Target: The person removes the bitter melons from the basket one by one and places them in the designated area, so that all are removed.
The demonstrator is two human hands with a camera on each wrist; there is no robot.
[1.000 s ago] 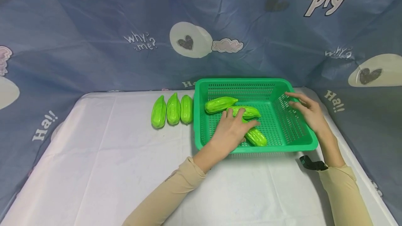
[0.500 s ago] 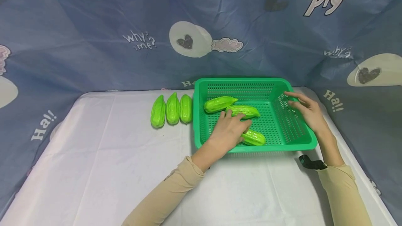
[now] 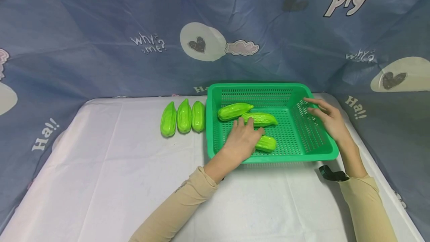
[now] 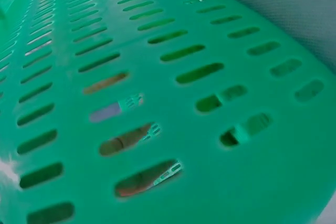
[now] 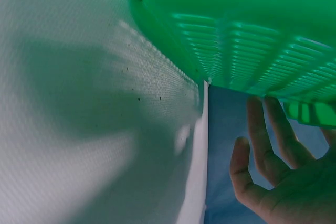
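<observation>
In the head view, my left hand (image 3: pixel 242 139) reaches over the front rim of a green slotted plastic basket (image 3: pixel 289 158). It grips a light green bitter melon (image 3: pixel 267 143) near the basket floor; the melon's left part is hidden under the hand. Two more bitter melons lie behind it: one (image 3: pixel 261 119) just beyond the fingertips, another (image 3: pixel 234 111) at the back left. My right hand (image 3: pixel 330 122) rests at the basket's right rim with loosely extended fingers, also seen in the right wrist view, where fingers (image 5: pixel 257 129) reach toward the basket's outer side.
Left of the basket, three bitter melons (image 3: pixel 184 117) stand side by side on the white tablecloth (image 3: pixel 134 182). A blue printed cloth (image 3: pixel 151 18) hangs behind the table. In the left wrist view the basket wall (image 4: pixel 157 93) fills most of the picture.
The bitter melon under my left hand has moved left and slightly back inside the basket, turning nearer to level, and the left hand has shifted with it. My right hand stays at the rim.
</observation>
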